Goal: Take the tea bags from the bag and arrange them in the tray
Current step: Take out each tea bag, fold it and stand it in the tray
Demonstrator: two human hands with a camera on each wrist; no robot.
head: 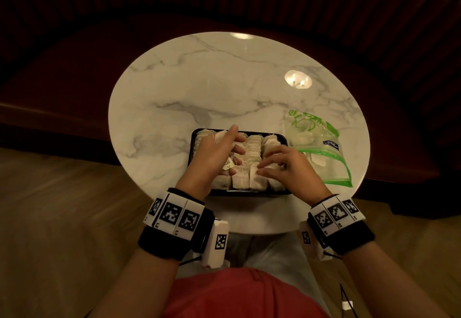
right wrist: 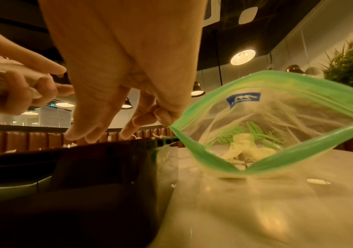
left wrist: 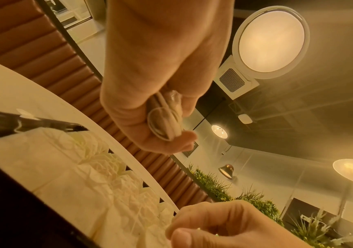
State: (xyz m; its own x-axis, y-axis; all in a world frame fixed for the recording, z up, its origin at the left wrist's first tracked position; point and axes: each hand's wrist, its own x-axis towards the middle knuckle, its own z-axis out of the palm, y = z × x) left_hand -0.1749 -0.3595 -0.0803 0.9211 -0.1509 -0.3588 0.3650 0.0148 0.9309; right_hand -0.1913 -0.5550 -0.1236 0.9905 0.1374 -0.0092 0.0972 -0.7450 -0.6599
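A black tray (head: pixel 265 133) near the table's front edge holds rows of white tea bags (head: pixel 252 148). My left hand (head: pixel 225 149) hovers over the tray's left half and grips a small stack of tea bags (left wrist: pixel 166 119) between thumb and fingers. My right hand (head: pixel 270 165) is over the right half, its spread fingers (right wrist: pixel 95 132) reaching down onto the tea bags standing there. Right of the tray lies the clear zip bag (head: pixel 316 143) with a green rim. Its mouth (right wrist: pixel 277 127) gapes open toward me, and a few tea bags (right wrist: pixel 245 149) lie inside.
The round white marble table (head: pixel 199 80) is bare behind and to the left of the tray. A dark padded bench (head: pixel 62 80) curves around its far side. The tray's black wall (right wrist: pixel 86 167) stands close to my right wrist, and the bag touches the tray's corner.
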